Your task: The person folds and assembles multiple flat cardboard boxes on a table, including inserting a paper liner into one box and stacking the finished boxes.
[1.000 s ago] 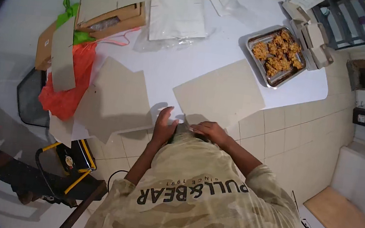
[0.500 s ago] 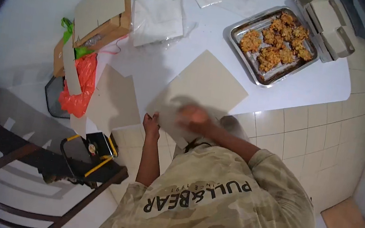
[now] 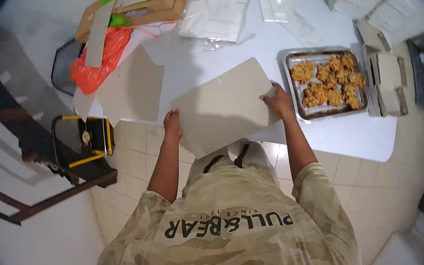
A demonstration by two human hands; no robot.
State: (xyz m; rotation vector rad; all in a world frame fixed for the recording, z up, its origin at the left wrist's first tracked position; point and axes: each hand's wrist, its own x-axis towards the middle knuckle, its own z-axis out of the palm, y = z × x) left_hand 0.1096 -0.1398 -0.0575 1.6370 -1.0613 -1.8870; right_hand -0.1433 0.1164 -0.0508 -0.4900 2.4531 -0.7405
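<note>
A large grey-beige cardboard sheet (image 3: 226, 102) spans the space before me, its near corner reaching past the table's front edge. My left hand (image 3: 173, 123) pinches its left edge, thumb up. On the opposite side, my right hand (image 3: 278, 101) is closed round the right edge, its fingers partly hidden. Another cut piece of cardboard (image 3: 135, 87) lies flat to the left of the sheet. Close to my right hand stands a metal tray (image 3: 315, 114) with several golden-brown fried clusters (image 3: 331, 78) in it.
Clear plastic packs of white sheets (image 3: 217, 10) lie at the back of the white table (image 3: 339, 141). A cardboard box (image 3: 154, 4) and a red plastic bag (image 3: 104, 64) crowd the left. Folded cartons (image 3: 388, 75) stand at the right edge, and a wooden chair (image 3: 53, 202) is lower left.
My right hand has moved from over the sheet's near part to its right edge and now grips it. The left hand keeps the left edge. The whole view has shifted and turned.
</note>
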